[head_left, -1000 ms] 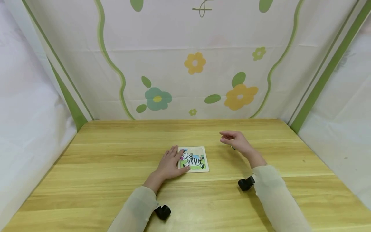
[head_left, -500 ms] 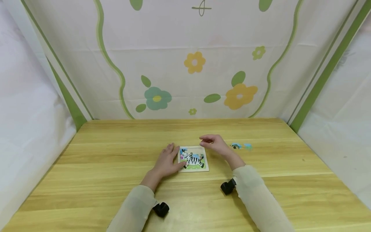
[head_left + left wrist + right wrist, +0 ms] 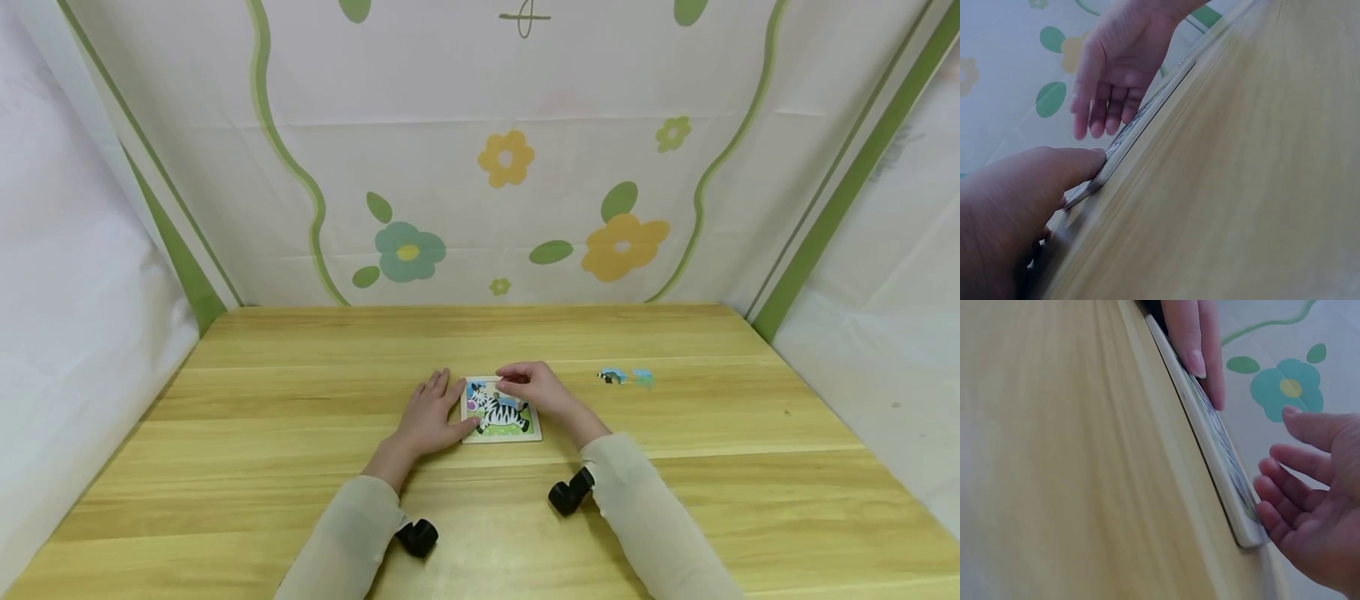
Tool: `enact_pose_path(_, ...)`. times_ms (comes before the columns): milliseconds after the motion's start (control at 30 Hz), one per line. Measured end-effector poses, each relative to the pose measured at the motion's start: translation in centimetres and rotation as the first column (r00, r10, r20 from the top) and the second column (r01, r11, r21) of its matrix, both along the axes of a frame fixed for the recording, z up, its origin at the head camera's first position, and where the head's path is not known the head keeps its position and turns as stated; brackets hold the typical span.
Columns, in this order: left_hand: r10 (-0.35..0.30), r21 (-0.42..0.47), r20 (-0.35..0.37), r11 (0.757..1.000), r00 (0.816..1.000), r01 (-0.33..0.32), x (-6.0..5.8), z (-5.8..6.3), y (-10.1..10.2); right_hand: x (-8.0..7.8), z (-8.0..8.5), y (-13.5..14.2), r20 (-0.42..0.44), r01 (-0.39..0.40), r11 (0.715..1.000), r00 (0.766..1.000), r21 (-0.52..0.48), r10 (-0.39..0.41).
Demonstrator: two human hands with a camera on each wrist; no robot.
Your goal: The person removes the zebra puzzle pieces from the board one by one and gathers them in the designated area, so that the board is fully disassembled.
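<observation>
A square zebra puzzle with a pale raised frame lies flat on the wooden table. My left hand rests at its left side, thumb over the lower left part and fingers spread past the edge. Over the upper right of the puzzle hovers my right hand, its fingers loosely bent. In the right wrist view, nothing shows between that hand's thumb and fingers. It covers part of the picture's top, where bare pale backing shows beside it. Two small puzzle pieces lie to the right: a dark and blue one and a blue-green one.
The wooden table reaches back to a white cloth printed with flowers and leaves. White cloth also hangs at both sides. A black wrist camera sits at the left sleeve, another camera at the right.
My right hand has moved left from the loose pieces to over the puzzle, uncovering both pieces. My left hand has drawn back slightly, its index finger now off the picture.
</observation>
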State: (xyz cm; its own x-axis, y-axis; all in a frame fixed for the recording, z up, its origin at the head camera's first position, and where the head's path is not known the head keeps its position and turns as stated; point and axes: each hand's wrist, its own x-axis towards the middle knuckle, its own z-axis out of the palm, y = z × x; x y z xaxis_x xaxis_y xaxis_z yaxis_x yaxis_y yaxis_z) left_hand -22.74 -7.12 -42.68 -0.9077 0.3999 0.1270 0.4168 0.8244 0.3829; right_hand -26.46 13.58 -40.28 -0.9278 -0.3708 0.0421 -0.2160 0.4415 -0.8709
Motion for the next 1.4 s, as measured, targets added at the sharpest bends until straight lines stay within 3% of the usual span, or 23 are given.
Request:
enact_pose_path(533,0.004,-0.01,-0.004,1.0,1.0,-0.004,-0.1,-0.3,0.0,0.6,-1.8,-1.7,-0.179,0.049,0.997,0.983,0.065,-0.037)
enact_pose_path(967,0.011,-0.016,0.014,1.0,1.0,-0.011,0.0,-0.1,0.0,1.0,-1.6,-2.3,-0.198,0.097,0.986,0.978,0.139,-0.069)
enact_pose_path(1400,0.008,-0.02,0.006,1.0,1.0,-0.008,0.0,0.0,0.0,1.6,-1.1,-3.6,-0.18,0.258,0.937,0.959,0.235,-0.219)
